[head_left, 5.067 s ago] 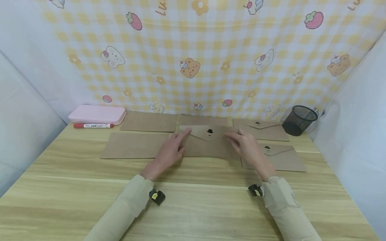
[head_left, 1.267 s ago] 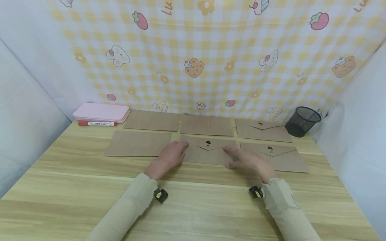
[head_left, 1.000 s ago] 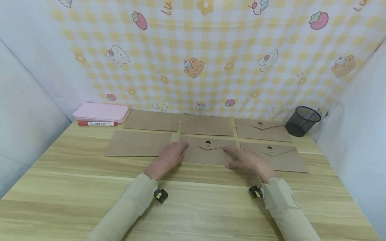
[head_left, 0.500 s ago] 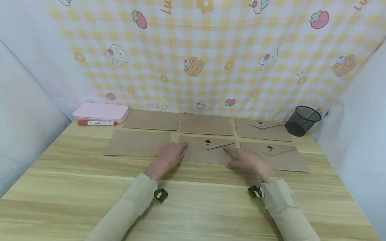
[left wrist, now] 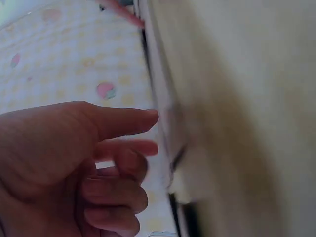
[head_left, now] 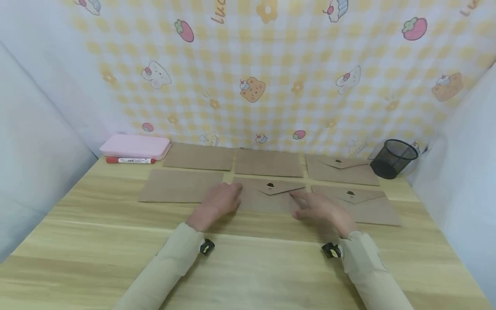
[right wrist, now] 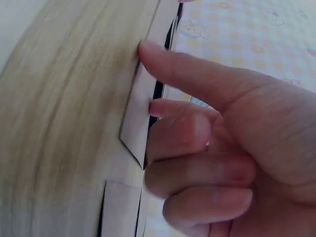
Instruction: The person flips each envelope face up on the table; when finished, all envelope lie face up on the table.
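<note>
In the head view a brown kraft envelope [head_left: 267,204] lies flat in the middle of the front row, its pointed flap and small black hat print facing up. Fingertips of my left hand [head_left: 218,200] touch its left edge. At its right end, my right hand [head_left: 321,211] rests with the index finger near the flap and the thumb at the near edge. The right wrist view shows that thumb and index finger [right wrist: 155,107] touching the paper, the other fingers curled. Seen from the left wrist, the left hand [left wrist: 84,163] has thumb and index finger extended; the envelope is blurred there.
Plain-side-up envelopes lie front left [head_left: 174,187], rear left [head_left: 199,157] and rear middle [head_left: 269,162]. Flap-side-up ones lie rear right [head_left: 341,172] and front right [head_left: 372,211]. A pink case [head_left: 135,146], red-capped marker [head_left: 129,160] and black mesh pen holder [head_left: 391,161] stand near the patterned curtain.
About five seconds ago the middle envelope was farther back, overlapping the rear one; it has come down into the front row. Over the last second the hands stay nearly still while the view shifts slightly.
</note>
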The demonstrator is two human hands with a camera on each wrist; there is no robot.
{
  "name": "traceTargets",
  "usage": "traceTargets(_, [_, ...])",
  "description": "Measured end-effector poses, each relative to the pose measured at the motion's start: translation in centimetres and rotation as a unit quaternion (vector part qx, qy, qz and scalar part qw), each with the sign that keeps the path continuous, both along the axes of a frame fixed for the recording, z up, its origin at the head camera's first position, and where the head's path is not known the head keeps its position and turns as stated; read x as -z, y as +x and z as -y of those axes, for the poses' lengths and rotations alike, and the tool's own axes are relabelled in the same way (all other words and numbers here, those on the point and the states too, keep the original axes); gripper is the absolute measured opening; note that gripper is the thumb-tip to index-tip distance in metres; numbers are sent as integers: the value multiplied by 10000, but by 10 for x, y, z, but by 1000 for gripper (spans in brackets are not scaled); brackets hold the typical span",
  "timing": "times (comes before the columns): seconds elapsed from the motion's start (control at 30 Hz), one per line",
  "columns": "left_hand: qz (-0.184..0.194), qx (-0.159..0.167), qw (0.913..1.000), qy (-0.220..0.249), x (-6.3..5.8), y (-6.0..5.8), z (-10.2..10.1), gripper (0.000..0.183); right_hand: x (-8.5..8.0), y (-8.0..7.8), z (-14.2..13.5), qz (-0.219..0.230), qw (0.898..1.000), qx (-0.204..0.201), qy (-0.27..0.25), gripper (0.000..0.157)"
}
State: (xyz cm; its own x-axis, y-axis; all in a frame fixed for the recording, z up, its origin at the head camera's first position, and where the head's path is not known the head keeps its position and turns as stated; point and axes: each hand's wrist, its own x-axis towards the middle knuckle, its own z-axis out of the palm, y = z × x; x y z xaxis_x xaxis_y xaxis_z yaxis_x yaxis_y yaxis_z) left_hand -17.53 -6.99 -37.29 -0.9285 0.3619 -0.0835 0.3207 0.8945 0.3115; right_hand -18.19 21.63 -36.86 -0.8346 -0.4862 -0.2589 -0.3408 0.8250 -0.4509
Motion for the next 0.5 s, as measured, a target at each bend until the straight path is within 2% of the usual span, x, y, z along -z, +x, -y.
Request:
traceTargets(0.17, [16,-41,9991,412,-17,-9,10,47,-5,-9,-10,-207,9968,-64,-766,48])
traceTargets(0.23, [63,-21,9987,500,-23,-14,13,47,-10,-14,-14,-493,9948,-105,-882,39])
traceTargets(0.33, [437,-47,9970,631,-25,-24,13,44,-12,-25,-17,-672,9939,-74,-877,34])
traceTargets(0.4, [650,-131,9948,778,-25,-32,9,44,-12,-35,-17,-694,9941,87,-828,34])
traceTargets(0.5, [724,-313,9921,973,-22,-49,1,46,-9,-53,-15,-763,9931,551,-705,35])
